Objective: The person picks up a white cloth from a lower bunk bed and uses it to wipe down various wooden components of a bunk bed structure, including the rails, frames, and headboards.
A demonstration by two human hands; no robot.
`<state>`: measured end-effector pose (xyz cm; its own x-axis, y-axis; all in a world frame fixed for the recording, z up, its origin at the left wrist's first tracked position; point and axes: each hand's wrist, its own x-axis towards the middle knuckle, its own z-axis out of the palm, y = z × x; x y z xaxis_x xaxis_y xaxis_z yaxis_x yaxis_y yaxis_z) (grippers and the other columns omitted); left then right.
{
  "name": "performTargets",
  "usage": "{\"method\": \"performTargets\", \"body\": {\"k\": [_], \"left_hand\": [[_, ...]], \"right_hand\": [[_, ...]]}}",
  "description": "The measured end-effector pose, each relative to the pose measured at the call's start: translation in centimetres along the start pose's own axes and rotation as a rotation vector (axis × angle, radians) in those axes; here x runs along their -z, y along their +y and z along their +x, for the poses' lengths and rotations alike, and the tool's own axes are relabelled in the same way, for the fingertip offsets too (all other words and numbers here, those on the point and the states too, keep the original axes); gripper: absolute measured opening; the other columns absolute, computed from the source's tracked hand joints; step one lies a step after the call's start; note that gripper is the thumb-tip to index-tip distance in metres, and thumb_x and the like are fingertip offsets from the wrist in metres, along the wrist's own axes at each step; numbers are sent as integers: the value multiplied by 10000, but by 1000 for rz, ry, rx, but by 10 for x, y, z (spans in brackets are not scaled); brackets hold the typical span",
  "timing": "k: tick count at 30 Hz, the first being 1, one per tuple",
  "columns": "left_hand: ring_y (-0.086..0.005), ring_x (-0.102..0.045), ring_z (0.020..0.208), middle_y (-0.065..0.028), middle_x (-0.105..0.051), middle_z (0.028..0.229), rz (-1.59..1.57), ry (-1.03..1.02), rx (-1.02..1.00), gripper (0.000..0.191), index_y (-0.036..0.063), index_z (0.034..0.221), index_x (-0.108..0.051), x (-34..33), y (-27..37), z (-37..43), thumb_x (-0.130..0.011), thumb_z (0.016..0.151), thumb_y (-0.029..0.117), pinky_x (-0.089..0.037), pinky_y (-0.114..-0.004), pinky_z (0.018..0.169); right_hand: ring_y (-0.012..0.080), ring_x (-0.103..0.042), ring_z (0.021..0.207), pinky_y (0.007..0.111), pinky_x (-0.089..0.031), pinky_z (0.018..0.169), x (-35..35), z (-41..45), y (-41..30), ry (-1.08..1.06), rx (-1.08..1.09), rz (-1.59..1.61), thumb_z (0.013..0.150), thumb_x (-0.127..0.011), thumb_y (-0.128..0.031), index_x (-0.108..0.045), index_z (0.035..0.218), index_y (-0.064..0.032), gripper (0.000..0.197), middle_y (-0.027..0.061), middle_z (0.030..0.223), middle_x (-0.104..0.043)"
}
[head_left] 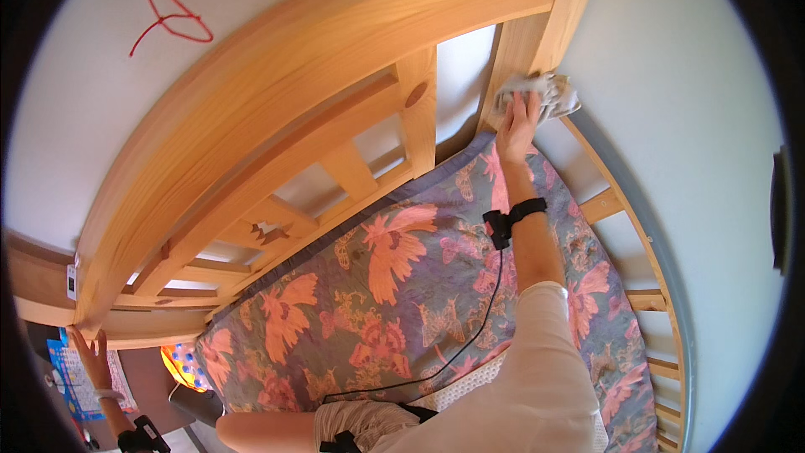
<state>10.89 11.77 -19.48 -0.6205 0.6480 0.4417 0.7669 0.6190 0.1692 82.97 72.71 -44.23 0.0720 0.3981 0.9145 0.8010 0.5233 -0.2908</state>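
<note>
My right hand [518, 129] presses a crumpled light cloth [546, 95] against the wooden corner post [523, 44] of the bed, where the headboard meets the side by the wall. At the lower left, my left hand [94, 358] rests its fingertips on the lower end of the curved wooden headboard [314, 38]; it holds no loose thing that I can see. Below the right hand spreads a bed cover with a butterfly print [390, 302]. A black strap with a small device sits on each forearm, and a cable runs from the right one.
Wooden side slats and a grey-edged rail [660, 251] run down the right, beside a pale wall [685, 107]. A red cord [170, 17] hangs at the upper left. Printed sheets [75, 384] lie on a dark surface at the lower left, near an orange bag [179, 365].
</note>
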Motion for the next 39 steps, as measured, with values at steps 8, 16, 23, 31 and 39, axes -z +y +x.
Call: {"method": "performTargets", "body": {"k": [8,16,23,31,39], "left_hand": [[-313,-136,1423,-162,-113,1548,84,97,-23,835,123,1500,-95,-7,6,-4,-605,898,395,-306,-491,1074],[-296,-146,1425,-143,-115,1553,89,73,-77,806,111,1497,-127,-1,10,-10,-595,904,393,-294,-484,1080],[-323,-141,1422,-155,-102,1551,13,91,-148,838,116,1494,-144,-32,32,-7,-620,876,422,-305,-496,1078],[-347,-180,1408,-183,-152,1534,68,194,-207,801,103,1489,-161,-19,43,-16,-604,889,397,-316,-454,1088],[-343,-180,1407,-190,-146,1530,19,203,-221,809,89,1488,-161,-26,50,-15,-605,890,405,-347,-470,1065]], "right_hand": [[403,-439,1159,489,-377,1000,17,57,21,-183,355,-408,852,-560,-190,-554,1260,-235,411,-52,1333,-492],[430,-408,1164,456,-436,976,-5,-33,21,-429,149,-512,816,-543,-92,-558,1249,-226,453,-126,1398,-392],[289,-536,1103,380,-431,961,20,-73,47,-609,-93,-253,793,-523,23,-606,1187,-55,410,96,1176,-611],[222,-394,1296,366,-269,1096,53,78,-176,-208,-661,1668,967,-392,-257,-378,1394,7,502,86,1408,-426],[124,-531,919,264,-429,806,-21,65,-183,182,-449,905,984,-494,-266,-537,1140,-7,306,43,1026,-594]]}}
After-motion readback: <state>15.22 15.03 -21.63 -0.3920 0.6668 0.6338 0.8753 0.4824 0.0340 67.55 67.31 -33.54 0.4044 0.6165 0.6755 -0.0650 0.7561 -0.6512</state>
